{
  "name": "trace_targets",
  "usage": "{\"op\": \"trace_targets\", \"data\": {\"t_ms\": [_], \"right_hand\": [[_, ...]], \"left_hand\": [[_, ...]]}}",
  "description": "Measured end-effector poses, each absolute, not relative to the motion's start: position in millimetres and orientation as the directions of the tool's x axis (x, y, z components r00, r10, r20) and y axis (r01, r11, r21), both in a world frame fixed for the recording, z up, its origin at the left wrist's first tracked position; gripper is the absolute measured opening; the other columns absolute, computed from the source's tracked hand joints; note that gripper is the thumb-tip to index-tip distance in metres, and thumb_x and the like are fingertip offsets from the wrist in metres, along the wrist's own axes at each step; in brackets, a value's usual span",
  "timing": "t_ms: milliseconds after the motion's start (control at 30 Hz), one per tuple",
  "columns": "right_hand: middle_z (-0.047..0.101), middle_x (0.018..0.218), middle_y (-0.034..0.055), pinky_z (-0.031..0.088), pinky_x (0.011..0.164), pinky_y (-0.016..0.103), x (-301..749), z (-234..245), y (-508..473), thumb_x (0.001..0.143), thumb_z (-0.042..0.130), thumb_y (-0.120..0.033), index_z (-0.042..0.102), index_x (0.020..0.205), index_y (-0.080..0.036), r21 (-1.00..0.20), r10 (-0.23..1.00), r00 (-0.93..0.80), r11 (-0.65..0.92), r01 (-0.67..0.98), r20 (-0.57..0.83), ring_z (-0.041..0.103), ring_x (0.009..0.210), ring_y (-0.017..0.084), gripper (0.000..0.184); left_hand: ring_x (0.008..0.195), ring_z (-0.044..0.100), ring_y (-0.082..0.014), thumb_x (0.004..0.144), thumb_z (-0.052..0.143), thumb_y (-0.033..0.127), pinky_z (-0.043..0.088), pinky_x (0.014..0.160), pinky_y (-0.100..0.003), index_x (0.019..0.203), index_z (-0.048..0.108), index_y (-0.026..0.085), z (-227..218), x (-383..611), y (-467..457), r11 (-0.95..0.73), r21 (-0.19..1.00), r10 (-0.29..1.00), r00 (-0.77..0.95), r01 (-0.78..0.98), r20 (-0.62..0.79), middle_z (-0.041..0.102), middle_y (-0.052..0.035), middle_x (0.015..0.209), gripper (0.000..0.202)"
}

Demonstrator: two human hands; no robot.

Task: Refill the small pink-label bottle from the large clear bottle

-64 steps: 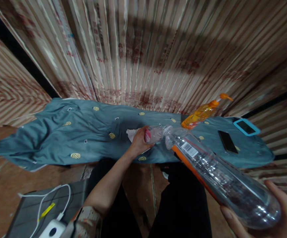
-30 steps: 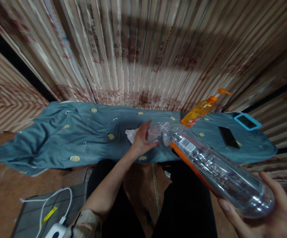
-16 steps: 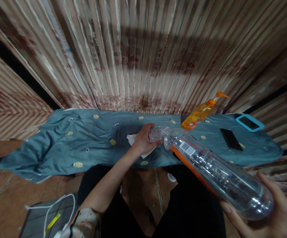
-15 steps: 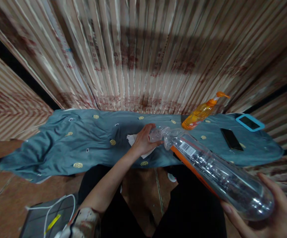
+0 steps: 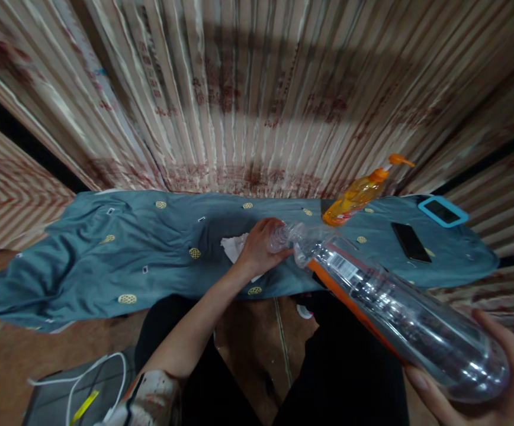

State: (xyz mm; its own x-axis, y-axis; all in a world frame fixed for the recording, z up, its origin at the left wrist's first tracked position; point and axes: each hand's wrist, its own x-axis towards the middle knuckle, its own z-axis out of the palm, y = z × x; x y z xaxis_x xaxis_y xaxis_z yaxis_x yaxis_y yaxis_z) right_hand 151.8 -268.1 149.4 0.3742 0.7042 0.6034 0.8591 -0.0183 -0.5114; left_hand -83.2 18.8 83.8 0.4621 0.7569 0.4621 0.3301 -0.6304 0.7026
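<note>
A large clear plastic bottle (image 5: 399,307) with an orange band and a barcode label lies slantwise in the air between my hands. Its narrow neck end points left, toward the middle of the cloth-covered table. My left hand (image 5: 263,245) is closed around that neck end. At the lower right, my right hand (image 5: 506,378) cups the rounded base, thumb on the near side and fingers on the far side. A crumpled white tissue or cloth (image 5: 233,245) lies under and behind my left hand, partly hidden by it.
A teal patterned cloth (image 5: 163,242) covers the narrow table. Toward the right are an orange pump bottle (image 5: 355,198), a dark phone (image 5: 411,242) and a blue-framed device (image 5: 443,211). A striped curtain (image 5: 248,118) hangs behind. A grey box with a white cable (image 5: 73,381) sits lower left.
The view has shifted slightly, so the table and its objects appear a little further left. The bottle's base and my right hand are slightly further right; both hands keep their hold.
</note>
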Motion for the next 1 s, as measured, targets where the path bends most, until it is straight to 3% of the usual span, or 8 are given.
{"op": "trace_targets", "data": {"t_ms": [133, 333, 467, 600, 800, 1000], "right_hand": [[0.053, 0.169, 0.0189, 0.031, 0.127, 0.084, 146, 146, -271, 0.090, 0.088, -0.062, 0.044, 0.177, -0.024, -0.616, 0.687, 0.492, -0.081, 0.783, 0.535, 0.052, 0.151, 0.054, 0.105], [0.058, 0.164, 0.0238, 0.037, 0.112, 0.096, 160, 135, -279, 0.075, 0.097, -0.066, 0.047, 0.176, -0.023, -0.613, 0.687, 0.480, -0.065, 0.788, 0.545, 0.057, 0.143, 0.062, 0.120], [0.056, 0.167, 0.0217, 0.035, 0.121, 0.090, 157, 139, -280, 0.084, 0.092, -0.066, 0.045, 0.176, -0.023, -0.612, 0.696, 0.487, -0.086, 0.786, 0.528, 0.053, 0.149, 0.057, 0.112], [0.058, 0.164, 0.0203, 0.034, 0.122, 0.089, 161, 138, -281, 0.083, 0.094, -0.062, 0.045, 0.176, -0.024, -0.570, 0.702, 0.436, -0.052, 0.820, 0.564, 0.053, 0.150, 0.056, 0.111], [0.059, 0.162, 0.0213, 0.038, 0.116, 0.091, 173, 133, -287, 0.082, 0.095, -0.059, 0.045, 0.177, -0.024, -0.532, 0.710, 0.386, -0.019, 0.846, 0.589, 0.059, 0.140, 0.056, 0.112], [0.062, 0.157, 0.0219, 0.040, 0.115, 0.091, 173, 133, -289, 0.079, 0.096, -0.063, 0.048, 0.175, -0.024, -0.586, 0.693, 0.448, -0.045, 0.809, 0.565, 0.059, 0.141, 0.057, 0.114]], "left_hand": [[0.141, 0.068, -0.0386, 0.077, 0.100, 0.036, 0.057, 0.124, -0.059, 0.136, 0.064, 0.025, 79, -83, 14, -0.626, 0.707, 0.766, 0.428, 0.329, 0.479, 0.071, -0.0141, 0.148, 0.070], [0.151, 0.061, -0.0401, 0.085, 0.095, 0.047, 0.052, 0.129, -0.062, 0.147, 0.059, 0.024, 71, -86, 5, -0.634, 0.708, 0.763, 0.400, 0.312, 0.507, 0.062, -0.0178, 0.162, 0.075], [0.155, 0.058, -0.0399, 0.096, 0.084, 0.053, 0.049, 0.132, -0.062, 0.150, 0.059, 0.026, 70, -90, 0, -0.636, 0.716, 0.758, 0.405, 0.286, 0.512, 0.058, -0.0173, 0.168, 0.066], [0.157, 0.056, -0.0387, 0.102, 0.076, 0.057, 0.047, 0.134, -0.062, 0.148, 0.062, 0.028, 71, -89, -2, -0.623, 0.729, 0.768, 0.400, 0.285, 0.500, 0.059, -0.0155, 0.168, 0.056], [0.157, 0.056, -0.0405, 0.094, 0.085, 0.061, 0.046, 0.135, -0.064, 0.150, 0.061, 0.026, 68, -87, -1, -0.633, 0.719, 0.761, 0.403, 0.287, 0.509, 0.059, -0.0167, 0.167, 0.070], [0.156, 0.057, -0.0397, 0.100, 0.078, 0.060, 0.046, 0.134, -0.063, 0.148, 0.061, 0.024, 71, -90, -3, -0.643, 0.714, 0.749, 0.422, 0.276, 0.511, 0.060, -0.0186, 0.166, 0.062]]}}
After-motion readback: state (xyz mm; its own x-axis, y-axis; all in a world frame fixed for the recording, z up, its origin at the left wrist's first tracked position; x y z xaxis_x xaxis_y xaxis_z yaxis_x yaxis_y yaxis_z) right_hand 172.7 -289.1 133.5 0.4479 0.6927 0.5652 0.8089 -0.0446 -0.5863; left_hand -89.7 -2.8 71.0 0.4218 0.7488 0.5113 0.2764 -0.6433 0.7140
